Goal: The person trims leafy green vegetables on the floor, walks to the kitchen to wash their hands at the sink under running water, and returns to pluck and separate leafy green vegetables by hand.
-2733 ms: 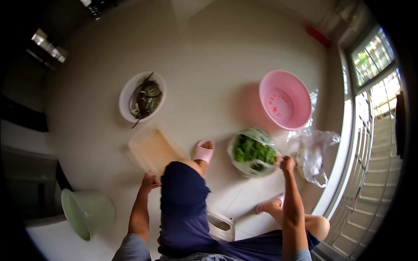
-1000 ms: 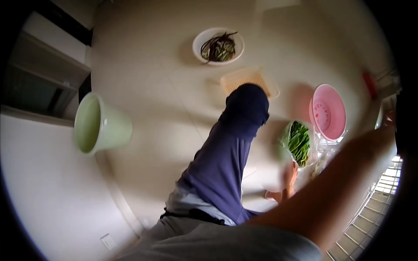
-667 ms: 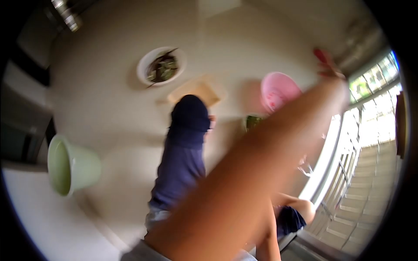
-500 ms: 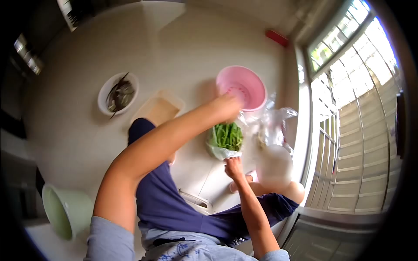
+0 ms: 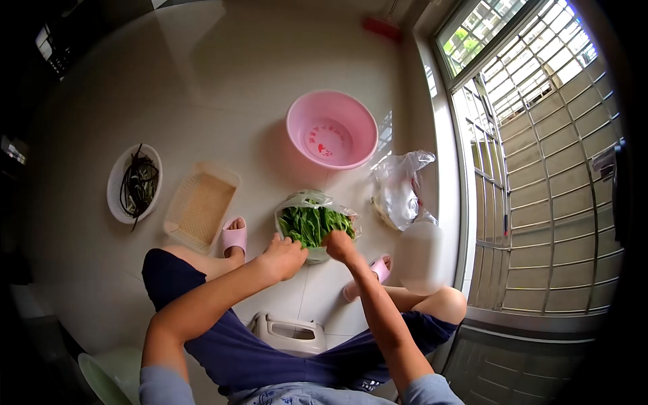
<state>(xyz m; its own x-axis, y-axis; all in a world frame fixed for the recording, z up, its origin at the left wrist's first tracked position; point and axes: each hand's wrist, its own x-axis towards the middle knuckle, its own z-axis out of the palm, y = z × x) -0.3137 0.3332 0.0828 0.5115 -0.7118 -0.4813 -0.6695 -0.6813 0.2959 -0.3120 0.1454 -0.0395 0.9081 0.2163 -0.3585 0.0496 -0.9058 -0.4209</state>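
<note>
Two forearms slant inward over the spread knees: left hand (image 5: 286, 258) coming from the left with the wrist bent and knuckles up, right hand (image 5: 339, 246) reaching straighter from the lower right. Between and just ahead of them, on the floor (image 5: 256, 94), sits the opened plastic bag (image 5: 318, 257) of leafy greens (image 5: 309, 224). Left fingers are bent at the bag's near-left edge; whether they pinch plastic or leaf, I can't tell. The right hand is curled into a loose fist over the near-right side, and what's inside it stays hidden. The hands are apart, greens showing between. Now the room: pink basin (image 5: 332, 135) just beyond, crumpled clear bag (image 5: 399, 192) near on the right, shallow tray (image 5: 202, 206) to the left past a pink slipper (image 5: 235, 237). Bare tile separates tray and basin.
</note>
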